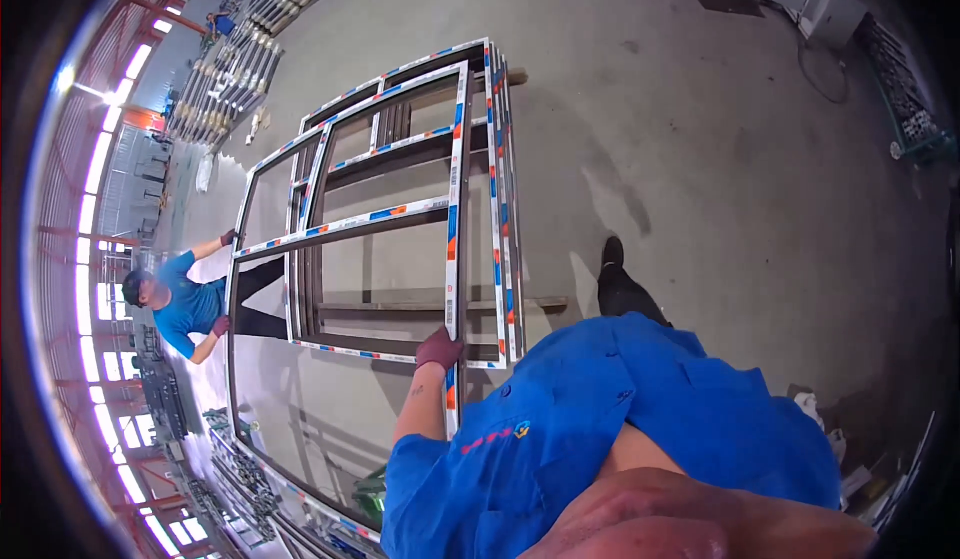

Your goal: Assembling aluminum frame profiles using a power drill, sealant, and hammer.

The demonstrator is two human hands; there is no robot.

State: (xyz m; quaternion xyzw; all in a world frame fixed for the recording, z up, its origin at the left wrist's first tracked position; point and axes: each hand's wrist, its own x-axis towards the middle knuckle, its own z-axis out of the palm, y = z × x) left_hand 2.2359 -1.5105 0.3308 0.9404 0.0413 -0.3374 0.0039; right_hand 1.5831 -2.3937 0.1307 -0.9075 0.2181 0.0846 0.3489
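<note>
My left hand (438, 349), in a maroon work glove, is closed around the near rail of a large window frame (455, 189). This frame is dark, with crossbars, and striped with white, blue and orange protective film. On its far side a co-worker (190, 299) in a blue shirt and dark cap grips the opposite rail with both gloved hands. The frame partly overlaps a stack of similar frames (505, 209), which lies on wooden beams (540, 305). My right hand is out of view.
Grey concrete floor (700, 209) surrounds the stack. Racks of metal profiles (235, 69) stand at the far left. A white machine cabinet (815, 4) with a cable is at the upper right, beside a green rack of tubes (915, 109). More metal stock (245, 489) lies at the lower left.
</note>
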